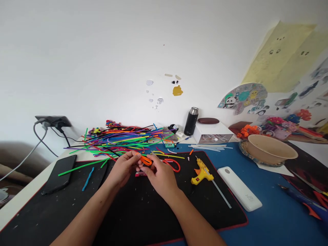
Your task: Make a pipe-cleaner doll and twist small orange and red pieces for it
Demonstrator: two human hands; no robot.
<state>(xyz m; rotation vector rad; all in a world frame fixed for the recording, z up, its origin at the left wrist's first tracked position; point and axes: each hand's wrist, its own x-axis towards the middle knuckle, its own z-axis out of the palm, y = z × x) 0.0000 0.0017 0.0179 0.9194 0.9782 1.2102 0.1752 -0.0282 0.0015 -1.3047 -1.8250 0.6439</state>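
Observation:
Both hands meet over the black desk mat [143, 212]. My left hand [124, 169] pinches one end of a looped orange pipe cleaner [145, 160]. My right hand [163, 175] grips the same loops from the other side, its fingertips close to the left ones. Scissors [176, 166] with red handles lie just past my right hand, their blades partly hidden. A small red object [139, 174] shows beneath the fingers, too covered to name. Behind the hands spreads a heap of coloured pipe cleaners [128, 138].
A yellow glue gun [203, 172] with a glue stick and a white power bank [239, 188] lie to the right. Farther right stands a beige bowl [274, 150]. A black bottle [191, 122] is near the wall. At left lies a black phone-like slab [60, 174].

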